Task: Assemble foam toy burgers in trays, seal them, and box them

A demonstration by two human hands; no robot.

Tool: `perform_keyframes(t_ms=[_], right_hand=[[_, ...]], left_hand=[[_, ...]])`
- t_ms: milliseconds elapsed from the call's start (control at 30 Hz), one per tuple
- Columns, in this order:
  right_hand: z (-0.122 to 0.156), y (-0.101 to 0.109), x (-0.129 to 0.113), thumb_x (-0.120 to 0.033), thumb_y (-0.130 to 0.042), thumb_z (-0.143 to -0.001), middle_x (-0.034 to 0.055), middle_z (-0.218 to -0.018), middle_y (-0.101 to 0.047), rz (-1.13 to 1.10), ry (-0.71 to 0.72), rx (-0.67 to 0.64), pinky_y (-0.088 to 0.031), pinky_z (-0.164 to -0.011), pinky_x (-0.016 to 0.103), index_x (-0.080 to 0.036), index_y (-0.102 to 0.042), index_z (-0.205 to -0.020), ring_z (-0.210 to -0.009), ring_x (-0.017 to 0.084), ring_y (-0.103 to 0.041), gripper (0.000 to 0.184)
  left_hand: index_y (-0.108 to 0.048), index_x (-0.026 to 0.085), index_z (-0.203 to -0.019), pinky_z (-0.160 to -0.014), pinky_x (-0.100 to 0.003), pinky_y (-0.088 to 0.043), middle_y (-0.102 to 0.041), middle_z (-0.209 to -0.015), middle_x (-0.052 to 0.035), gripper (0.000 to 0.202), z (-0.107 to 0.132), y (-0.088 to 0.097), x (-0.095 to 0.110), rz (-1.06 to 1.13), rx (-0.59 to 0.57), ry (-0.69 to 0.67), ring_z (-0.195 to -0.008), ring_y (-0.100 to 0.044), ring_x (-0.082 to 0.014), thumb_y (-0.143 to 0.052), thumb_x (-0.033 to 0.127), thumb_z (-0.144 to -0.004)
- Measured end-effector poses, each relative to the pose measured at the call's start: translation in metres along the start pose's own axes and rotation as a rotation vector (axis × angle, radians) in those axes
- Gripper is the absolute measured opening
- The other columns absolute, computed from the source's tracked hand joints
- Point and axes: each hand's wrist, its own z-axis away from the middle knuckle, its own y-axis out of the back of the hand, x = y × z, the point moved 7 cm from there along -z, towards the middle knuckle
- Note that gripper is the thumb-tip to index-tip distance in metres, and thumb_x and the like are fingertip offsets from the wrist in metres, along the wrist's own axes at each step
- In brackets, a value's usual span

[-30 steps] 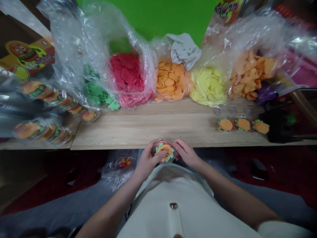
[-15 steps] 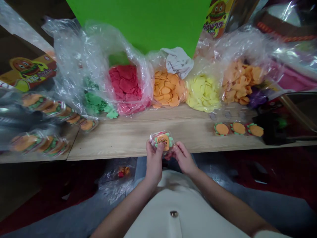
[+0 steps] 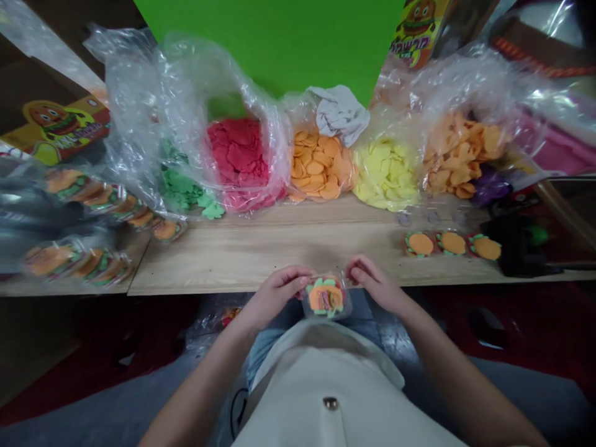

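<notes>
A small clear plastic pack holding a burger-shaped sweet (image 3: 326, 298) (orange, green and red layers) sits between both hands, just below the front edge of the wooden table (image 3: 261, 254). My left hand (image 3: 274, 293) pinches its left side with curled fingers. My right hand (image 3: 375, 284) grips its right side the same way. The pack faces up, close to my white shirt.
At the back of the table stand open plastic bags of green (image 3: 184, 186), red (image 3: 239, 158), orange (image 3: 319, 164), yellow (image 3: 384, 174) and pale orange (image 3: 459, 155) pieces. Three burger sweets (image 3: 451, 243) lie at the right. Packed ones (image 3: 84, 223) pile up at the left.
The pack has come down from above the table edge towards my body and tilted flat. Both hands have spread to its two sides.
</notes>
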Motion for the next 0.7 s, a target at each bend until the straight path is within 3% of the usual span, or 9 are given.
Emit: perform_keyframes(t_ms=[100, 167, 200, 367, 467, 600, 700], right_hand=[[0.006, -0.025, -0.005, -0.042, -0.044, -0.086, -0.0032, -0.069, -0.047, 0.237, 0.037, -0.363, -0.032, -0.055, 0.022, -0.02, -0.048, -0.079, -0.061, 0.01, -0.041, 0.024], [0.016, -0.048, -0.007, -0.04, -0.041, -0.088, -0.0031, -0.07, -0.048, 0.303, 0.066, -0.567, -0.03, -0.055, 0.022, -0.019, -0.048, -0.076, -0.062, 0.01, -0.041, 0.025], [0.021, -0.056, -0.008, -0.039, -0.04, -0.089, -0.0028, -0.07, -0.048, 0.31, 0.064, -0.601, -0.03, -0.056, 0.022, -0.019, -0.048, -0.075, -0.063, 0.01, -0.042, 0.026], [0.042, -0.06, -0.002, -0.044, -0.042, -0.088, -0.0021, -0.073, -0.048, 0.252, -0.026, -0.514, -0.031, -0.054, 0.02, -0.019, -0.046, -0.079, -0.063, 0.01, -0.04, 0.027], [0.052, -0.058, 0.009, -0.042, -0.039, -0.089, -0.0008, -0.076, -0.05, 0.244, -0.023, -0.444, -0.033, -0.058, 0.021, -0.018, -0.048, -0.081, -0.067, 0.01, -0.044, 0.027], [0.059, -0.062, 0.026, -0.037, -0.034, -0.092, 0.0002, -0.074, -0.052, 0.173, 0.019, -0.329, -0.035, -0.063, 0.022, -0.017, -0.051, -0.077, -0.069, 0.011, -0.047, 0.03], [0.057, -0.064, 0.022, -0.037, -0.034, -0.092, -0.0004, -0.071, -0.051, 0.139, 0.046, -0.293, -0.035, -0.06, 0.021, -0.017, -0.051, -0.075, -0.066, 0.01, -0.046, 0.031]], left_hand=[[-0.067, 0.016, -0.092, -0.062, -0.021, -0.04, -0.064, -0.081, -0.0036, 0.023, 0.01, -0.004, -0.012, -0.233, -0.226, 0.085, -0.065, -0.051, -0.0094, -0.058, 0.031, -0.077], [-0.067, 0.016, -0.086, -0.061, -0.021, -0.039, -0.064, -0.078, -0.0033, 0.02, 0.016, -0.003, -0.022, -0.269, -0.259, 0.101, -0.065, -0.051, -0.0097, -0.058, 0.031, -0.077], [-0.066, 0.016, -0.084, -0.06, -0.021, -0.039, -0.063, -0.077, -0.003, 0.019, 0.019, -0.002, -0.026, -0.268, -0.254, 0.105, -0.065, -0.052, -0.0099, -0.059, 0.031, -0.076], [-0.063, 0.016, -0.086, -0.065, -0.023, -0.042, -0.064, -0.081, -0.0034, 0.019, 0.035, -0.001, -0.034, -0.191, -0.204, 0.1, -0.071, -0.056, -0.0119, -0.064, 0.029, -0.072], [-0.063, 0.016, -0.091, -0.073, -0.027, -0.044, -0.066, -0.091, -0.0066, 0.021, 0.039, -0.005, -0.036, -0.188, -0.167, 0.089, -0.082, -0.059, -0.0158, -0.059, 0.031, -0.077], [-0.065, 0.016, -0.088, -0.078, -0.029, -0.043, -0.064, -0.091, -0.0069, 0.023, 0.039, -0.003, -0.039, -0.364, -0.069, 0.03, -0.085, -0.057, -0.0171, -0.054, 0.034, -0.08], [-0.063, 0.015, -0.078, -0.073, -0.026, -0.042, -0.061, -0.081, -0.0049, 0.024, 0.039, -0.001, -0.028, -0.481, -0.056, -0.024, -0.078, -0.055, -0.0149, -0.05, 0.035, -0.082]])
